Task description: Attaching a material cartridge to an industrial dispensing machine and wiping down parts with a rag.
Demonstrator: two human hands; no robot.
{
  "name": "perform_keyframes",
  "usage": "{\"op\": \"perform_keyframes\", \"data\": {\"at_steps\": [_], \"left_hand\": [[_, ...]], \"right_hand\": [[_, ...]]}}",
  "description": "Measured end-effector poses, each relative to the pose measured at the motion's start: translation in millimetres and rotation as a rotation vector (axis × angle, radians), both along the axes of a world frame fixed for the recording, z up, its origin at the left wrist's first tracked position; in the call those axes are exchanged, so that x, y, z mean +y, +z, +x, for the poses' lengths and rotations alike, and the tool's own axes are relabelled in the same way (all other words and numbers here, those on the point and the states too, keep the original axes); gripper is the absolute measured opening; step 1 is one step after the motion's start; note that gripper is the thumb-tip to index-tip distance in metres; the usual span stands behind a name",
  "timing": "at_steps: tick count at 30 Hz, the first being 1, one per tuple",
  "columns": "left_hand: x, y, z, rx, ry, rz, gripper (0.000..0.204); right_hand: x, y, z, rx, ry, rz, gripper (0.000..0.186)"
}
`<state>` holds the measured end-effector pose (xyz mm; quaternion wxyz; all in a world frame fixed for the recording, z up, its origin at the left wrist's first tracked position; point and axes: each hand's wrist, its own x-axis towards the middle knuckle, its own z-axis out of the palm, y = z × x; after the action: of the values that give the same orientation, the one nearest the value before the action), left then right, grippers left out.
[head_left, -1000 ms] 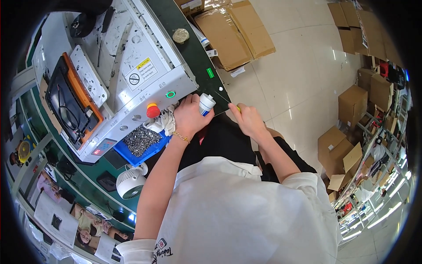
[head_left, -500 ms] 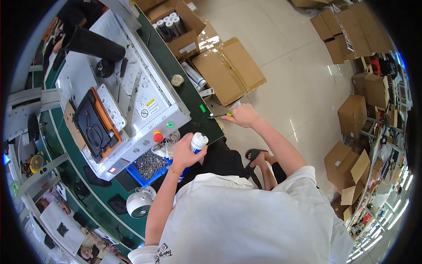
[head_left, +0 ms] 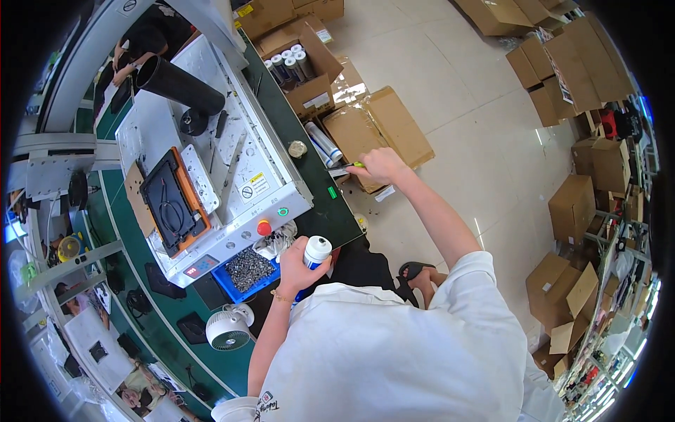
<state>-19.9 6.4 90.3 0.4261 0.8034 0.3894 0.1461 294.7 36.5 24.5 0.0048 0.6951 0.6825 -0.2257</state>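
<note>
White tube point(head_left: 318, 249), one, clasped by left grip point(head_left: 293, 264); one thin tool point(head_left: 358, 164) by right grip point(head_left: 383, 167)

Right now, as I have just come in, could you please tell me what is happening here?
A person is working with both hands beside a grey machine. The left hand grips a white-and-blue cylinder, near a blue bin of small metallic pieces. The right hand is stretched out away from it, holding a slim tool by its yellow-green handle, near the edge of the dark green table. The tool and the cylinder are well apart.
</note>
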Motion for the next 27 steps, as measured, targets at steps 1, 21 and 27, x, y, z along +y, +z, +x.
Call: {"op": "perform_keyframes", "data": {"at_steps": [1, 21, 27], "left_hand": [[-0.8, 0.7, -0.6, -0.002, -0.004, 0.001, 0.031], [-8.2, 4.5, -12.2, 0.024, 0.069, -0.034, 0.027], [-8.3, 2.5, -19.2, 0.043, 0.095, -0.024, 0.027]], "right_hand": [[-7.0, -3.5, 4.0, 0.035, -0.007, -0.02, 0.068], [59.7, 38.3, -51.0, -0.059, -0.095, -0.431, 0.032], [56.9, 31.9, -38.6, -0.143, -0.118, -0.493, 0.03]]}}
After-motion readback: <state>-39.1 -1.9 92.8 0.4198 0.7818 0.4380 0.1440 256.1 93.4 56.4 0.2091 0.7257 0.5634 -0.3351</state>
